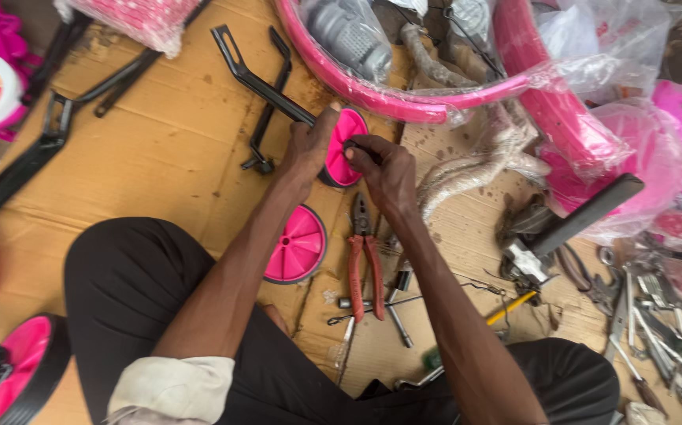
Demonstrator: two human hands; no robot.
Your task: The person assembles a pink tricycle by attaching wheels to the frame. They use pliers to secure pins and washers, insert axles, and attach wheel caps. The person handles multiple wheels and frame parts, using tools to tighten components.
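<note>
Head view, centre of the frame: the left hand (307, 151) is clamping a small pink wheel (346, 147) by its rim and against a black bracket (256, 77) that is running up toward the upper left. The right hand (382, 167) is pinching, fingertips together, at the wheel's hub; what sits between the fingertips is too small to tell (probably a nut or washer, judging by the position).

A second pink wheel (297, 245) is lying flat on the cardboard (152, 149) just below the hands, beside red-handled pliers (365, 264). A cross wrench (392, 303) is lying lower centre, and loose spanners (648, 315) are piling up at the lower right. A plastic-wrapped pink frame (404, 98) is arching across the top.

Judgement on doing this well: the left hand should be keeping wheel and bracket square so the hub piece starts straight; finger-turning first seems wise, since forcing it with a tool could cross the thread. Pliers are lying within easy reach of the right hand.
</note>
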